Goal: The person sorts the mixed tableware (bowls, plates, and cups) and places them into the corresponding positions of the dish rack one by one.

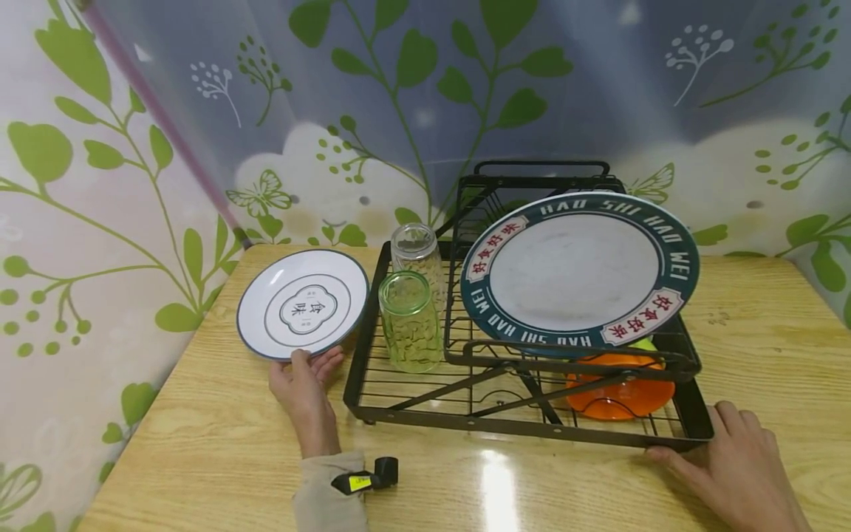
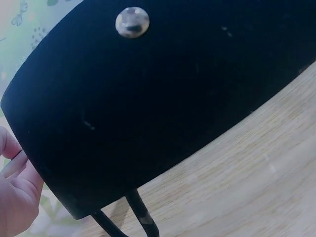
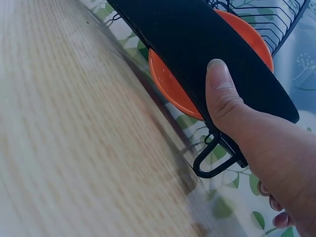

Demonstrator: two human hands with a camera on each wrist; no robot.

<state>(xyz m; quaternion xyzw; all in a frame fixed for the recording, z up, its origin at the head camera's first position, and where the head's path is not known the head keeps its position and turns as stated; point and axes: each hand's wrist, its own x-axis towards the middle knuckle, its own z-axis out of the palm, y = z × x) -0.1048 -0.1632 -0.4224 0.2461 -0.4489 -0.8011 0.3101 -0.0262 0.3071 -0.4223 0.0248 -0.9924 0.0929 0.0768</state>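
Note:
In the head view my left hand (image 1: 309, 395) pinches the near rim of a white plate (image 1: 302, 307) with a blue edge, thumb on top and fingers beneath. The plate is left of a black two-tier dish rack (image 1: 459, 423). At the rack's front right corner, my right hand (image 1: 744, 465) grips the frame; the right wrist view shows its thumb (image 3: 222, 84) pressed on the black side. On the upper tier lies a large oval platter (image 1: 578, 270) with a green lettered border. Below it sits an orange bowl (image 1: 614, 395), partly hidden.
Upside down at the rack's left stand a green glass (image 1: 411, 325) and a clear glass (image 1: 419, 251). Leaf-patterned cloth (image 1: 399, 111) hangs behind the wooden table (image 1: 219, 443). A black strap device (image 1: 372, 476) is on the left sleeve.

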